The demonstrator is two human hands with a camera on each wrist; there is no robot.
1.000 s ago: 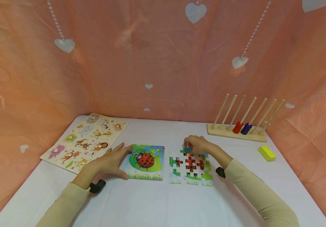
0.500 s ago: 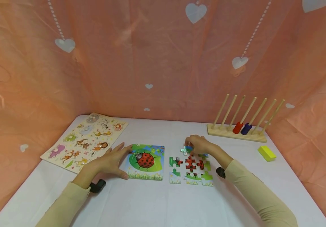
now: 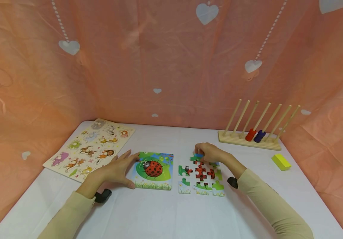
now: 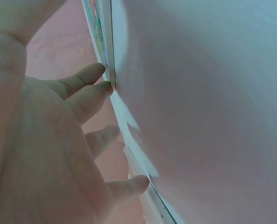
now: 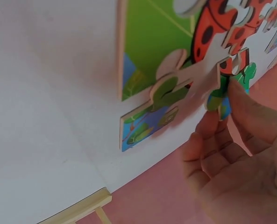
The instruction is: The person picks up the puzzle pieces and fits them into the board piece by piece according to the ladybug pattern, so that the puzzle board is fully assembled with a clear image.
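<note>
My left hand (image 3: 116, 169) is spread at the left side of a square ladybug picture board (image 3: 154, 170), its thumb at the lower left corner and its index fingertip at the upper left. In the left wrist view the fingertips lie right at the edge of this board (image 4: 109, 42). My right hand (image 3: 209, 152) pinches a jigsaw puzzle piece (image 5: 217, 91), green and blue with a bit of red, between thumb and fingers. It holds the piece at the far side of a partly joined ladybug jigsaw (image 3: 200, 173), where the right hand hides some pieces in the head view.
An animal peg puzzle board (image 3: 90, 149) lies to the left, beside my left hand. At the back right stands a wooden rack (image 3: 249, 142) of upright pegs with red (image 3: 250, 134) and dark blue (image 3: 259, 136) beads. A yellow block (image 3: 281, 161) sits near the right edge.
The pinched piece tilted and caught the light half a second ago; now its picture shows again. My right hand has shifted very slightly right over the second. My left hand stays put.
</note>
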